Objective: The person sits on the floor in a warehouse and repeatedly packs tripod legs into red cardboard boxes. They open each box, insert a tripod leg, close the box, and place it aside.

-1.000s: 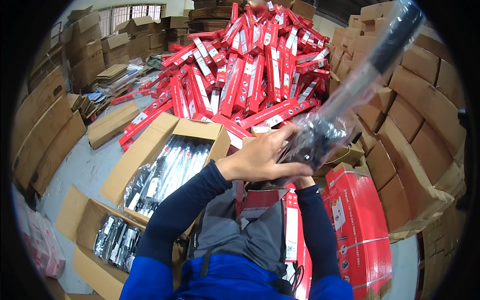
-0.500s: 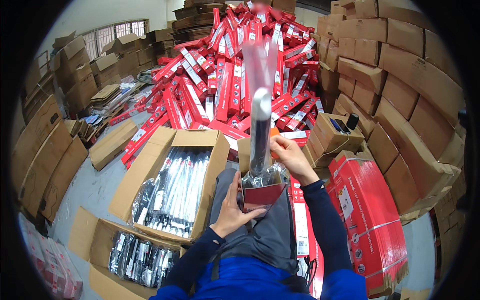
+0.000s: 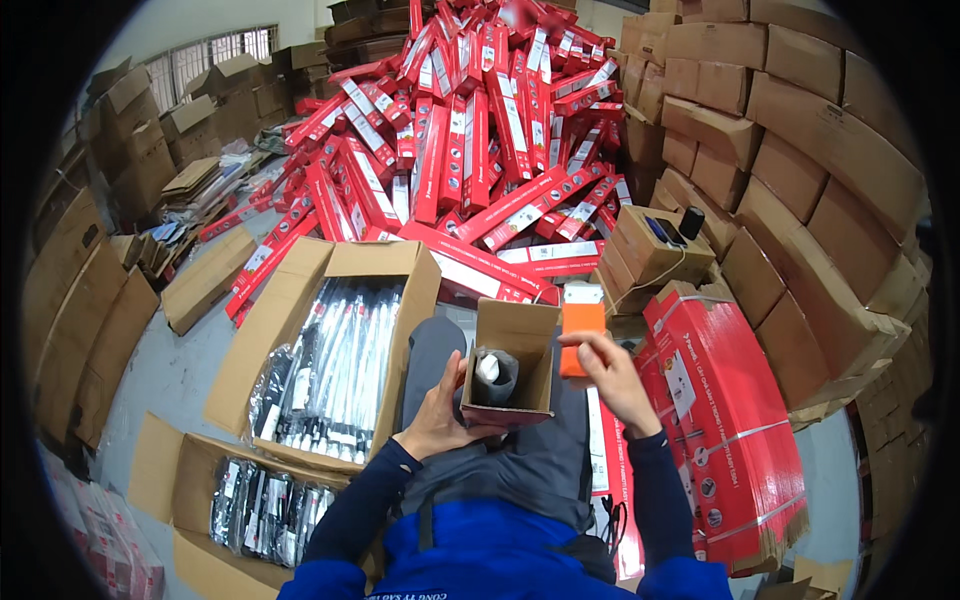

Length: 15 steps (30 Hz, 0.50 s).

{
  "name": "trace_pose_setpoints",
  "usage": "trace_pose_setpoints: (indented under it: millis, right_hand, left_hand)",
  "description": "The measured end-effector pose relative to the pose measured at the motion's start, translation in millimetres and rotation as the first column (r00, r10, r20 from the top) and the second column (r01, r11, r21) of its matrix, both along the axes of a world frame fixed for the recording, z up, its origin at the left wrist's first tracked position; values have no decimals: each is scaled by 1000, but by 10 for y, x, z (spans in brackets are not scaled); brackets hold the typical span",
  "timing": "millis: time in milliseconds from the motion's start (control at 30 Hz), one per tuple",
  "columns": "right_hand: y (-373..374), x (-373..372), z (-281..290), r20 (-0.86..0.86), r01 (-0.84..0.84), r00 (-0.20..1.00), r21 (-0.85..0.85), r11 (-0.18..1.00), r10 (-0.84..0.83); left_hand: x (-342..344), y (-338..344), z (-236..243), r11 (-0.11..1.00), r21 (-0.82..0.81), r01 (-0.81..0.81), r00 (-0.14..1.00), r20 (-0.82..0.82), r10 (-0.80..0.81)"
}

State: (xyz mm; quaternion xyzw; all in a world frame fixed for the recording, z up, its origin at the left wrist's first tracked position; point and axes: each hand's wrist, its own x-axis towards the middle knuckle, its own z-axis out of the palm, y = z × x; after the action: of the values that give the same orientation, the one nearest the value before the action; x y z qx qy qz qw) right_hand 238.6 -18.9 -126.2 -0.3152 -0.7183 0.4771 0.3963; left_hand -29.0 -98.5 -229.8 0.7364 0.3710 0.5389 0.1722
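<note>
The left hand [image 3: 440, 417] grips the near left corner of the open carton [image 3: 530, 375], thumb and fingers parted. A wrapped tube [image 3: 494, 373] sits inside, right of these fingers. The right hand [image 3: 617, 383], beside the carton, pinches the near end of an orange piece [image 3: 583, 319].

I find box [image 3: 505, 413] before me, bagged part [image 3: 490, 370] inside; two cartons [image 3: 375, 260] at left; strapped bundle [image 3: 725, 420] at right; box pile [image 3: 465, 130] beyond.
</note>
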Motion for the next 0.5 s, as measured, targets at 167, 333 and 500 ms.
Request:
trace_pose_setpoints:
  millis: [167,333,500]
  right_hand:
    - [-246,-147,-138,164,17,986,54,998,-25]
    - [-387,-415,-78,307,216,900,306,927,-311]
    - [-386,-475,-106,142,182,968,174,968,-208]
  left_hand:
    - [2,27,192,982,189,5,990,-138,21]
    - [37,-30,407,976,217,0,997,-76,17]
    - [278,-180,471,1000,-6,-21,890,456,21]
